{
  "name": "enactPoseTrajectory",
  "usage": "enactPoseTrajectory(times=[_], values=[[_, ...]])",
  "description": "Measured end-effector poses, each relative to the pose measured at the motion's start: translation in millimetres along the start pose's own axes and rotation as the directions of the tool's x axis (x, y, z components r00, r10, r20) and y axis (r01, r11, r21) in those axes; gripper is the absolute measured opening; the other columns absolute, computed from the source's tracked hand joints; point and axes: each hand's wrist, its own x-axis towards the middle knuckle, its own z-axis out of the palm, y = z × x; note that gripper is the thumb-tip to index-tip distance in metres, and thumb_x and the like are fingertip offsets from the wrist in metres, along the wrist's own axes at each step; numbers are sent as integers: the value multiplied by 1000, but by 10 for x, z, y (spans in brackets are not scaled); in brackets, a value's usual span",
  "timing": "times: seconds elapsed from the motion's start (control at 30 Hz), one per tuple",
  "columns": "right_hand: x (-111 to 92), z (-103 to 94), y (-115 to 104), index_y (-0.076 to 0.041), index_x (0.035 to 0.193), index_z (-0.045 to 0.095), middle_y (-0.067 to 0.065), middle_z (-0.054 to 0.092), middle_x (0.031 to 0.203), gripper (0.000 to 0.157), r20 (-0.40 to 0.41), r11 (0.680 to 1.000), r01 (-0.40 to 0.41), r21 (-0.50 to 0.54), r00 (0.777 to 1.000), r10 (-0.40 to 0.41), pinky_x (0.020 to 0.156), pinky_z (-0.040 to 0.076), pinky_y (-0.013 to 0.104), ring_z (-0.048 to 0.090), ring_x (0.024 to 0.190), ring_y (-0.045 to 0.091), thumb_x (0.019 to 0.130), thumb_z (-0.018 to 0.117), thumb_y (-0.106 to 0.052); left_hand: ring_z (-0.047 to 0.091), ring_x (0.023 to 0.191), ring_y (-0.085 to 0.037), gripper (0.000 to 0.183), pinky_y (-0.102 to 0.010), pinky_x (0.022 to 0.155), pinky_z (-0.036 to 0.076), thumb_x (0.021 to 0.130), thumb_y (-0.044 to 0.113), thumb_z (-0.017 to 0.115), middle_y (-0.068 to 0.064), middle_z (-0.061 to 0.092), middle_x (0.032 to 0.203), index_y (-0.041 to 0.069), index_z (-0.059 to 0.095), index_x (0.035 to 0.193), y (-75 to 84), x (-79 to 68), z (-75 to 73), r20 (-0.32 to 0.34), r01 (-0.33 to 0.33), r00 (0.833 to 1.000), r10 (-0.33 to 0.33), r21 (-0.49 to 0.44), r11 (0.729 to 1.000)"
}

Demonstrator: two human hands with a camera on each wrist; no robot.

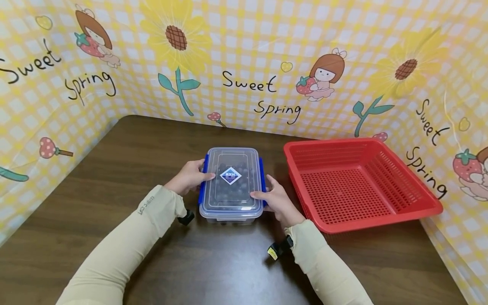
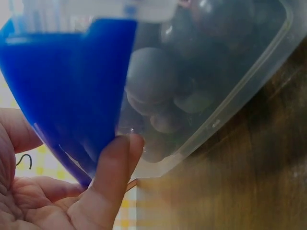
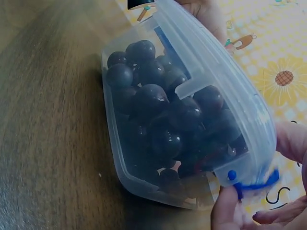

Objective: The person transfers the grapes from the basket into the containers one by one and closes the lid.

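A clear plastic food container point(image 1: 238, 203) with blue side latches sits on the table, its lid point(image 1: 228, 159) on top with a blue and white label. Many dark round fruits point(image 3: 151, 98), which look like grapes, show through its wall. My left hand point(image 1: 187, 178) holds the left side, thumb on the lid and fingers at the blue latch point(image 2: 72, 91). On the right side my right hand point(image 1: 280, 199) grips, thumb over the lid edge. Its fingers are by the right latch point(image 3: 256, 186), which sticks outward and is blurred in the right wrist view.
A red plastic basket point(image 1: 305, 203) with a perforated bottom stands to the right, close to my right hand. The brown wooden table point(image 1: 91, 203) meets a yellow checked cloth point(image 1: 244, 51) at the back and both sides.
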Motion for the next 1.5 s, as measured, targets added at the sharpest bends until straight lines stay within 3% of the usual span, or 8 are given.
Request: enactPoseTrajectory(times=[0.37, 0.97, 1.2, 1.5], values=[[2, 4, -52, -14, 150, 31, 18, 55, 114, 74, 18, 998, 40, -43, 999, -39, 73, 56, 45, 68, 84, 26, 86, 68, -7, 65, 100, -36, 65, -44, 74, 56, 96, 13, 58, -26, 52, 128, 4, 25, 151, 3, -12, 5, 0, -9, 1000, 9, 27, 1000], [-15, 29, -125, -12, 153, 23, 20, 52, 132, 76, 52, 992, 37, -122, 998, -31, 76, 55, 48, 65, 100, 33, 89, 63, -3, 67, 95, -36, 55, -44, 72, 56, 96, 11, 58, -26, 57, 123, 2, 36, 145, -7, -12, 10, 7, -37, 999, 37, 31, 999], [-24, 46, -121, -9, 153, 20, 22, 50, 136, 77, 58, 990, 44, -132, 998, -36, 76, 55, 47, 65, 101, 34, 89, 62, -2, 66, 100, -37, 58, -45, 74, 56, 96, 11, 58, -26, 56, 126, 3, 33, 148, -7, -17, 7, 20, -32, 999, 31, 29, 999], [-22, 52, -148, -10, 153, 21, 19, 44, 143, 76, 39, 984, 39, -174, 999, -32, 74, 56, 45, 65, 101, 33, 90, 63, -3, 68, 93, -34, 55, -43, 72, 56, 96, 10, 58, -26, 58, 122, 1, 35, 145, 17, -3, 10, 18, -31, 999, 30, 43, 999]])
